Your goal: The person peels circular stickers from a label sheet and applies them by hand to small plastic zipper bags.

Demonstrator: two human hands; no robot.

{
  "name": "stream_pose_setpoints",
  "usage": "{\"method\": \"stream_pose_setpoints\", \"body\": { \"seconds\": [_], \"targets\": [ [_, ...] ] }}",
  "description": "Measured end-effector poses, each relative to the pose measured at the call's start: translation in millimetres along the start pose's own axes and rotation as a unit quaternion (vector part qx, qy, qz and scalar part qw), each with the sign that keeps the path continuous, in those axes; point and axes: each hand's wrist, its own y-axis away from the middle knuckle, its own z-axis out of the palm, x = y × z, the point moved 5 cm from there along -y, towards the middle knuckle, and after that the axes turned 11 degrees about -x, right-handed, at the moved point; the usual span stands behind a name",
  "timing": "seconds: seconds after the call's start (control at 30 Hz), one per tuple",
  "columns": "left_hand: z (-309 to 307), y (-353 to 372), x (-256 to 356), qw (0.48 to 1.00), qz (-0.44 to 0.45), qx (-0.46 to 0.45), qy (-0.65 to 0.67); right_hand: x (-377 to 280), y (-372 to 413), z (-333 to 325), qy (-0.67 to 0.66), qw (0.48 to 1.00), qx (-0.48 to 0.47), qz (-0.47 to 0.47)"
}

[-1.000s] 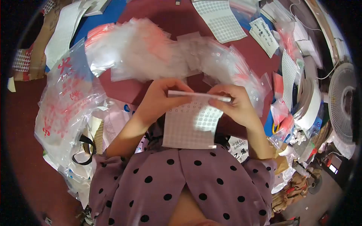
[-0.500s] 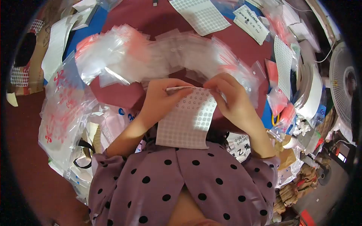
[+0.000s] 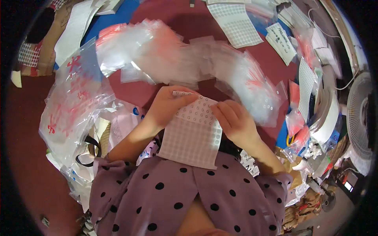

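Observation:
A pale sheet of round stickers [image 3: 191, 137] hangs from my hands in front of my chest. Printed letters "G" run in rows across its upper part, while its lower part shows plain grey dots. My left hand [image 3: 167, 104] is closed on the upper left corner, thumb on the front face. At the upper right edge, the fingers of my right hand [image 3: 234, 120] are bent and pinched together against the sheet. Whether a single sticker is between those fingertips cannot be made out.
Beyond my hands, clear zip bags [image 3: 157, 55] with red edges fan out in an arc on the dark red tabletop [image 3: 130, 92]. Another sticker sheet [image 3: 236, 27] and handwritten slips [image 3: 280, 42] lie farther back. A large plastic bag [image 3: 75, 102] is left; a fan [image 3: 360, 106] stands right.
The sheet's top edge has tipped toward view, showing more "G" rows. My right hand has moved lower along the right edge. The whole view has shifted slightly.

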Motion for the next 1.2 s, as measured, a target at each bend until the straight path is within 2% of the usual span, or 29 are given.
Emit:
{"method": "stream_pose_setpoints", "body": {
  "seconds": [0.07, 0.13, 0.17, 0.2, 0.23, 0.27, 0.3, 0.33, 0.37, 0.4, 0.47, 0.5, 0.57, 0.67, 0.73, 0.8, 0.87, 1.0, 1.1, 1.17, 1.2],
  "targets": [
    [-6, 6, 3, 0.999, 0.026, 0.026, -0.03, -3, -5, 3, 0.014, 0.999, -0.021, -0.027],
    [-16, 11, 8, 0.996, 0.051, 0.05, -0.061, -2, -13, 5, -0.097, 0.99, -0.084, -0.064],
    [-21, 16, 21, 0.951, 0.124, 0.079, -0.271, 3, -19, 3, -0.196, 0.975, -0.086, -0.059],
    [-20, 20, 32, 0.857, 0.19, 0.103, -0.468, 10, -25, 0, -0.293, 0.951, -0.087, -0.053],
    [-23, 18, 33, 0.858, 0.19, 0.103, -0.467, 24, -34, -10, -0.358, 0.931, -0.074, 0.013],
    [-16, 19, 39, 0.741, 0.256, 0.119, -0.61, 48, -38, 1, -0.431, 0.883, -0.099, 0.161],
    [-5, 22, 39, 0.596, 0.311, 0.129, -0.729, 65, -54, 0, -0.353, 0.91, -0.073, 0.207],
    [-8, 19, 33, 0.597, 0.31, 0.128, -0.729, 77, -66, 10, -0.365, 0.912, -0.028, 0.187],
    [-10, 12, 21, 0.569, 0.289, 0.118, -0.761, 87, -77, 19, -0.375, 0.912, 0.019, 0.165],
    [-12, 6, 12, 0.54, 0.267, 0.109, -0.791, 90, -91, 25, -0.375, 0.912, 0.018, 0.165],
    [-10, 2, 8, 0.531, 0.277, 0.122, -0.791, 72, -122, 40, -0.378, 0.924, -0.047, 0.029],
    [-10, 2, 8, 0.522, 0.287, 0.135, -0.792, 71, -129, 47, -0.38, 0.923, -0.049, 0.03],
    [-12, 3, 8, 0.531, 0.286, 0.127, -0.788, 66, -138, 54, -0.303, 0.951, -0.055, 0.012],
    [-13, 3, 5, 0.537, 0.275, 0.116, -0.789, 70, -137, 53, -0.23, 0.969, -0.07, 0.052],
    [-13, 2, 3, 0.536, 0.265, 0.113, -0.793, 75, -138, 48, -0.227, 0.971, -0.062, 0.046],
    [-14, 2, 2, 0.552, 0.234, 0.113, -0.792, 77, -139, 38, -0.227, 0.972, -0.052, 0.041],
    [-13, 3, 3, 0.554, 0.231, 0.115, -0.791, 79, -139, 35, -0.3, 0.942, -0.129, 0.079],
    [-13, 4, 4, 0.544, 0.241, 0.121, -0.795, 82, -139, 40, -0.289, 0.945, -0.135, 0.076],
    [-13, 4, 2, 0.547, 0.243, 0.122, -0.792, 77, -134, 47, -0.256, 0.956, -0.129, 0.065],
    [-14, 4, 2, 0.545, 0.243, 0.123, -0.793, 81, -127, 47, -0.219, 0.973, -0.018, 0.071],
    [-13, 5, 2, 0.542, 0.243, 0.124, -0.795, 76, -129, 38, -0.219, 0.973, -0.019, 0.07]
  ]
}}
